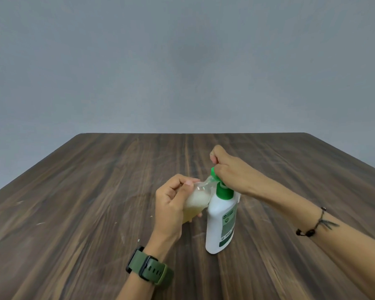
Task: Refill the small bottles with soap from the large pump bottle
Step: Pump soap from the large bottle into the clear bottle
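Soap, pale and yellowish, filled the lower part of the small clear plastic bottle (196,201) that we held in our left hand (171,204). Our fingers were curled round its body, the thumb lying along its upper side, and the bottle was tilted so that its open neck pointed up and to the right, right at the spout of the green pump head (213,173). The little bottle hung above the table (85,191) rather than standing on it, and its side touched or nearly touched the shoulder of the large white plastic pump bottle (220,221); we could not tell which.

That large bottle stood upright on the dark brown wood-grain table, just to the right of our left hand, with a green collar below the pump and a green and white label on the side turned to us. Our right hand (232,172) lay on top of the pump head, its fingers curled into a loose fist over the green top, so the big bottle sat directly beneath that hand and the pump was mostly hidden by it.

On our left wrist we wore an olive green watch strap (152,270), and on our right wrist a thin dark cord bracelet (312,228). Behind the table rose a plain grey wall (182,61).
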